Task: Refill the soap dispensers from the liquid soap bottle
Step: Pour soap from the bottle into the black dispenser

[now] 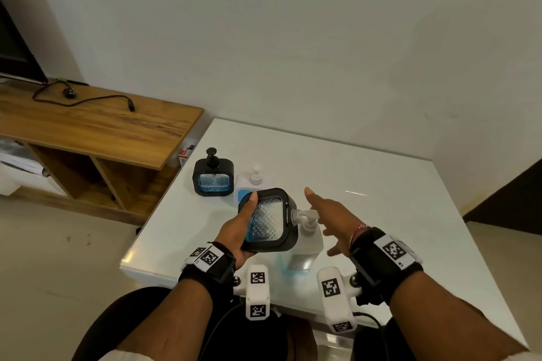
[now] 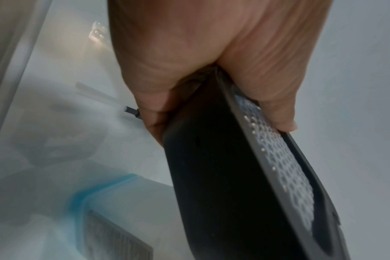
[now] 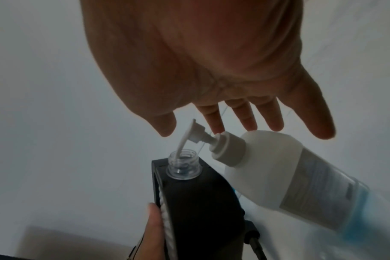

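Observation:
My left hand [image 1: 239, 231] grips a black square soap dispenser [image 1: 268, 221] with a clear diamond-patterned window and tilts it above the table. Its pump is off, and the open clear neck [image 3: 183, 164] points right. A white liquid soap bottle [image 1: 305, 246] with blue soap at its bottom stands next to it. The bottle's pump spout [image 3: 185, 139] reaches into the neck. My right hand [image 1: 324, 214] is open, its fingers [image 3: 245, 116] straight just over the pump head; contact cannot be told. In the left wrist view, the left hand [image 2: 211, 88] is wrapped around the dispenser [image 2: 223, 184].
A second black dispenser [image 1: 213, 177] with its pump on stands upright at the back left of the white table [image 1: 396, 214]. A small white pump bottle [image 1: 254, 177] with a blue label stands beside it. A wooden bench [image 1: 96, 123] is to the left, a wall behind.

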Action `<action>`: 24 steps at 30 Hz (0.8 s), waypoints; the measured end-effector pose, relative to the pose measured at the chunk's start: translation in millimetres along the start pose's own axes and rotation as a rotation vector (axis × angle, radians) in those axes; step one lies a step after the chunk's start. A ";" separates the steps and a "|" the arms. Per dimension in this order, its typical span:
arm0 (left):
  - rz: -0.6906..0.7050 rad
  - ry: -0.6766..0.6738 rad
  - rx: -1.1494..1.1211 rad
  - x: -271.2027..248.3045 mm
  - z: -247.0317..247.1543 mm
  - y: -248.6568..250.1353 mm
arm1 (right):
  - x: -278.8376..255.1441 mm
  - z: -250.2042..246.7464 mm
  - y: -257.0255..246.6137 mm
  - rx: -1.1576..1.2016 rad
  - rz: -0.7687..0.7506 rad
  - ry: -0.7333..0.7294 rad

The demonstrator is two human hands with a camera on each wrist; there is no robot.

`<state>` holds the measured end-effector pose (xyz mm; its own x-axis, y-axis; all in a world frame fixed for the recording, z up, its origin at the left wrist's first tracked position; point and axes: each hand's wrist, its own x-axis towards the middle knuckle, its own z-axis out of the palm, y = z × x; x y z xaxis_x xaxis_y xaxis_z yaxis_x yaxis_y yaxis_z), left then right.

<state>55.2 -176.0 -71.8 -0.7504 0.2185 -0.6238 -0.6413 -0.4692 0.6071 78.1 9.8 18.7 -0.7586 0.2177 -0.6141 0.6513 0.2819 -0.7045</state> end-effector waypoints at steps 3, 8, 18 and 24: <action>0.002 0.009 0.001 1.0 -0.3 -0.8 | 1.8 -0.5 5.1 0.022 0.068 -0.099; -0.003 0.024 -0.013 3.8 -2.1 -1.2 | 11.7 5.3 12.1 0.191 0.119 -0.170; -0.029 0.038 -0.036 3.2 2.4 -1.5 | 24.1 10.7 23.3 0.291 0.079 -0.262; -0.041 0.019 -0.037 -0.2 2.5 -3.2 | 20.2 7.5 23.8 0.296 0.046 -0.293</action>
<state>57.0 -172.4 -72.3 -0.7203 0.2216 -0.6573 -0.6647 -0.4914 0.5628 78.4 14.0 -13.2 -0.7187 -0.0636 -0.6924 0.6943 -0.0120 -0.7196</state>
